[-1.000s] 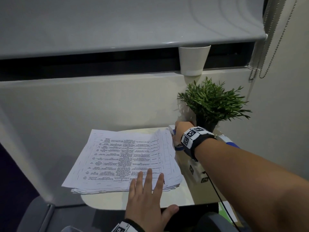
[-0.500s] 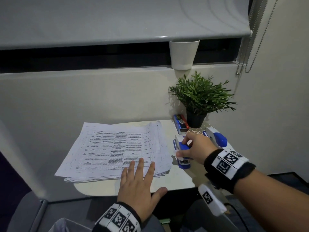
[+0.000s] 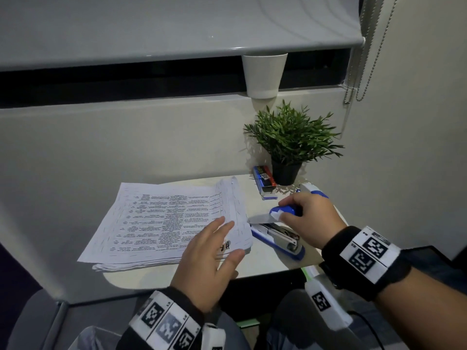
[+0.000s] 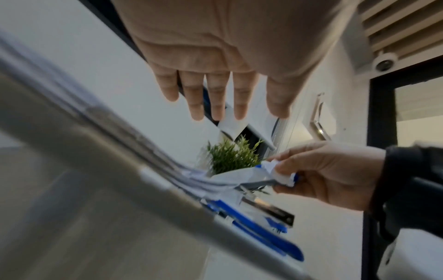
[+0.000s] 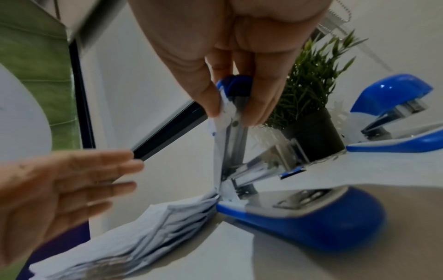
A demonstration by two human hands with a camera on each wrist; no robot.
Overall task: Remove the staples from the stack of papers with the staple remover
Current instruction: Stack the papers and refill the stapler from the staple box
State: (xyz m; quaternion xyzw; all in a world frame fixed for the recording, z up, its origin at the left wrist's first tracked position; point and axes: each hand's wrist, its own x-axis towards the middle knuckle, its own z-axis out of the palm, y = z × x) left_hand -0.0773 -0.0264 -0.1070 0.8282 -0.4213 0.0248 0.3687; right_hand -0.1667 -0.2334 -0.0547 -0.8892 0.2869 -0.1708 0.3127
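The head view looks forward and down from above the counter point(image 3: 265, 263), taking in both hands, the papers point(image 3: 161, 221) and the plant point(image 3: 290, 137). Each wrist view sits low and very near, looking up along its own fingers across the counter edge. All three share the stapler point(image 3: 278, 238) and plant.

The stack of papers point(image 3: 166, 221) was matt white printed paper. The stapler point(image 3: 278, 236) had glossy blue plastic shells and bright bare metal inside. The table point(image 3: 267, 263) looked smooth, pale, faintly sheened. The far-right plant pot point(image 3: 285, 173) was matt black.
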